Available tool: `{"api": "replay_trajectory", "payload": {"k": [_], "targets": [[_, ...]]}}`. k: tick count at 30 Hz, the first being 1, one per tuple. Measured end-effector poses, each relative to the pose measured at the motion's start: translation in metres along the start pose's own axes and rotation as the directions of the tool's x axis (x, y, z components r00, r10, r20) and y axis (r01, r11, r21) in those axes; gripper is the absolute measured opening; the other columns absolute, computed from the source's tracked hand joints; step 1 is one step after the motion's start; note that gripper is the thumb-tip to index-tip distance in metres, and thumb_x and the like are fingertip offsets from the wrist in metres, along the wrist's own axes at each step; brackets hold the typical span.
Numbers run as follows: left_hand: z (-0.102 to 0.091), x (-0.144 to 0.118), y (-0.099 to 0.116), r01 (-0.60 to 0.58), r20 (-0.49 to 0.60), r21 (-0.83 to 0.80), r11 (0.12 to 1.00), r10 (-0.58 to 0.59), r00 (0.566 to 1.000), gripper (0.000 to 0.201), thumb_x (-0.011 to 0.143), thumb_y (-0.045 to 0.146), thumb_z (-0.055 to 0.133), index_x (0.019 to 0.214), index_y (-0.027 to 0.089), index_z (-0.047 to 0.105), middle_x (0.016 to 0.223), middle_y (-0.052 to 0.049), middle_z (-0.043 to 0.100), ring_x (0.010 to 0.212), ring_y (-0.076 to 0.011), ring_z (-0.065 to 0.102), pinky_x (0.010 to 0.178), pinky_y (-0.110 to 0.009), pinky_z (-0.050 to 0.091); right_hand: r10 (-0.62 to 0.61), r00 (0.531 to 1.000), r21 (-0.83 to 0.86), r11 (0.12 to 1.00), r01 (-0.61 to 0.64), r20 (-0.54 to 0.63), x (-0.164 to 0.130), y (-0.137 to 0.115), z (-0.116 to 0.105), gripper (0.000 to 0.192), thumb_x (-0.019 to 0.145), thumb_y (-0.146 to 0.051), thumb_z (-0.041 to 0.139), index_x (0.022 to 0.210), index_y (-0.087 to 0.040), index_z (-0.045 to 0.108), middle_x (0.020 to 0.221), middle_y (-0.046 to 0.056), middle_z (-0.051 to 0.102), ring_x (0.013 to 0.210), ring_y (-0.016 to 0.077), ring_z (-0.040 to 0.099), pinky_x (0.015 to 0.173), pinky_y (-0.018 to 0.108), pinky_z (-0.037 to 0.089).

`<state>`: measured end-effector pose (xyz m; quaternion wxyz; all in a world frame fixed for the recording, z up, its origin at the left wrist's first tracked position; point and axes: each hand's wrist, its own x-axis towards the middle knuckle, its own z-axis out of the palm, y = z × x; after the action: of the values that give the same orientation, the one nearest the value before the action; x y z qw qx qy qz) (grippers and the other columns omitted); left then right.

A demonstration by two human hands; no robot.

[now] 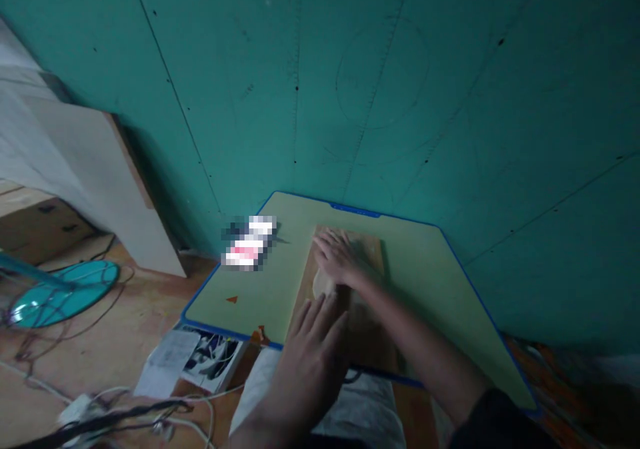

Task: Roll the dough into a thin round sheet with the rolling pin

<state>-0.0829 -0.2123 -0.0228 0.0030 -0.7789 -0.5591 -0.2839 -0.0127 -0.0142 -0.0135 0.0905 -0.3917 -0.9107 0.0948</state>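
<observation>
A light wooden board (373, 342) lies lengthwise on a pale tabletop (425, 282) with a blue rim. On the board is a pale, rounded, flat piece (321, 284) that resembles dough, partly covered by my hands. My right hand (337, 256) reaches across to the board's far end, its fingers stretched out and laid flat there. Nearer to me, my left hand (317, 332) is over the board's left side, fingers extended and slightly apart, the tips close to the pale piece. Whether those tips touch it, I cannot tell.
A blurred-out bright phone-like object (249, 242) stands at the tabletop's left edge. Behind rises a green wall (320, 102). On the floor to the left are cables (200, 422), a turquoise round base (75, 292) and a leaning panel (120, 182). Orange scraps (259, 335) lie at the table's front edge.
</observation>
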Motion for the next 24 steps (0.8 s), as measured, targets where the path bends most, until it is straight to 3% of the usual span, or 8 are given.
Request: {"api": "replay_trajectory", "payload": {"k": [3,6,9,13,15,18,21,24], "targets": [[0.023,0.022,0.025,-0.109,0.083,-0.035,0.993,0.112,0.990,0.050,0.095,0.018,0.052,0.145,0.013,0.050,0.149,-0.013,0.053,0.147,-0.0285,0.037,0.119,-0.045,0.037,-0.030,0.999,-0.006,1.000,0.030,0.022,-0.035,0.042,-0.010,0.052,0.096,-0.023,0.038,0.147,-0.014,0.049,0.158,0.013,0.042,0.152,0.0264,0.024,0.123,0.052,0.018],[0.040,0.030,0.038,-0.181,0.064,-0.008,0.983,0.181,0.981,0.048,0.099,0.027,0.050,0.144,0.008,0.051,0.147,-0.014,0.055,0.143,-0.0304,0.043,0.121,-0.043,0.033,-0.062,0.998,-0.023,0.998,0.063,0.021,-0.054,0.060,-0.017,0.055,0.096,-0.023,0.036,0.149,-0.012,0.045,0.162,0.014,0.035,0.153,0.0269,0.021,0.123,0.055,0.016],[0.037,0.023,0.029,-0.136,0.041,0.035,0.990,0.135,0.990,0.044,0.098,0.026,0.050,0.137,0.007,0.057,0.147,-0.015,0.055,0.144,-0.0316,0.042,0.120,-0.042,0.034,-0.092,0.994,-0.005,0.996,0.092,0.052,-0.043,0.047,-0.016,0.056,0.096,-0.023,0.038,0.151,-0.013,0.044,0.162,0.014,0.035,0.154,0.0273,0.019,0.123,0.056,0.012],[0.012,-0.005,-0.012,-0.035,0.066,0.089,0.995,0.029,0.997,0.052,0.096,0.017,0.045,0.148,0.010,0.045,0.154,-0.016,0.046,0.144,-0.0291,0.041,0.117,-0.046,0.039,-0.080,0.995,0.016,0.997,0.079,0.052,-0.001,-0.006,-0.005,0.054,0.096,-0.025,0.043,0.149,-0.017,0.047,0.159,0.011,0.041,0.153,0.0273,0.020,0.124,0.055,0.007],[0.000,-0.019,-0.034,0.009,0.052,0.119,0.993,-0.016,0.999,0.055,0.099,0.020,0.042,0.153,0.012,0.037,0.152,-0.015,0.050,0.142,-0.0278,0.045,0.114,-0.046,0.043,-0.062,0.997,-0.001,0.998,0.062,0.039,0.018,-0.034,0.001,0.052,0.097,-0.026,0.043,0.147,-0.015,0.049,0.156,0.012,0.046,0.152,0.0277,0.025,0.124,0.055,0.006],[-0.010,-0.030,-0.055,0.059,-0.012,0.189,0.980,-0.058,0.998,0.048,0.102,0.027,0.042,0.149,0.017,0.044,0.151,-0.017,0.050,0.143,-0.0315,0.043,0.109,-0.050,0.049,-0.075,0.997,-0.016,0.997,0.075,0.035,0.036,-0.058,0.007,0.048,0.099,-0.028,0.041,0.143,-0.012,0.054,0.150,0.015,0.053,0.148,0.0283,0.033,0.124,0.055,0.009],[-0.009,-0.022,-0.050,0.031,-0.002,0.190,0.981,-0.031,1.000,0.053,0.101,0.027,0.046,0.153,0.018,0.037,0.156,-0.018,0.043,0.146,-0.0336,0.036,0.109,-0.053,0.048,-0.070,0.997,-0.008,0.998,0.070,0.024,0.031,-0.049,0.007,0.048,0.098,-0.028,0.042,0.143,-0.014,0.054,0.150,0.013,0.053,0.147,0.0276,0.035,0.124,0.054,0.012],[0.002,-0.001,-0.024,-0.055,0.062,0.078,0.995,0.050,0.997,0.064,0.098,0.024,0.051,0.156,0.012,0.027,0.157,-0.019,0.040,0.148,-0.0317,0.034,0.112,-0.050,0.046,-0.062,0.998,0.002,0.998,0.062,0.010,0.001,-0.010,0.002,0.049,0.097,-0.026,0.044,0.144,-0.018,0.053,0.154,0.010,0.049,0.150,0.0268,0.030,0.124,0.053,0.016]]}}
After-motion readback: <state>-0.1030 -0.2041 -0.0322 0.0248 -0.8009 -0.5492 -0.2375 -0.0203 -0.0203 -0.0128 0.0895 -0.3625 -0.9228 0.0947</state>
